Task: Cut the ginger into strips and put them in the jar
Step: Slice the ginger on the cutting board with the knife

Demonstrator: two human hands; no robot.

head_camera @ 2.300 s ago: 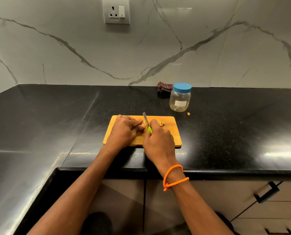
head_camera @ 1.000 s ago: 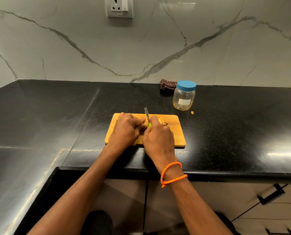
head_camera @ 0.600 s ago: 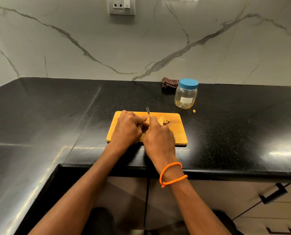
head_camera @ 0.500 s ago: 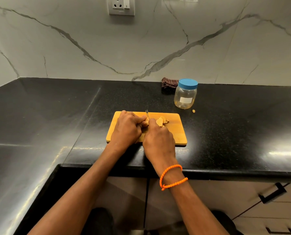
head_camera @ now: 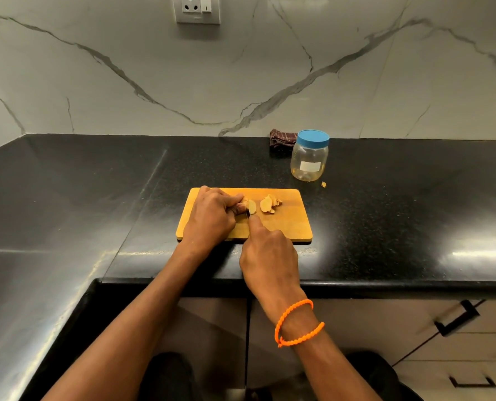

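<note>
On the shiny black counter (head_camera: 385,227), speckled and smooth, lies a flat wooden cutting board (head_camera: 293,227) with round corners. The left hand (head_camera: 212,218) rests on the board with its fingers curled tight around the lumpy ginger (head_camera: 244,202), just as before. The right hand (head_camera: 267,256) has slid back toward the counter edge since half a second ago; its fingers are closed on the knife (head_camera: 247,214), with one finger laid straight along the top. Earlier the blade stood up high, and now only a tiny dark bit shows, right at that fingertip. A fresh pale slice (head_camera: 252,206) now stands just past the fingertip, touching the ginger. A small pile of cut pieces (head_camera: 268,204) lies a little to the right of the fingers. Far beyond the fingers stands the clear round jar (head_camera: 309,160) with its blue lid (head_camera: 313,138) on. A tiny ginger bit (head_camera: 323,184) lies beside the jar.
</note>
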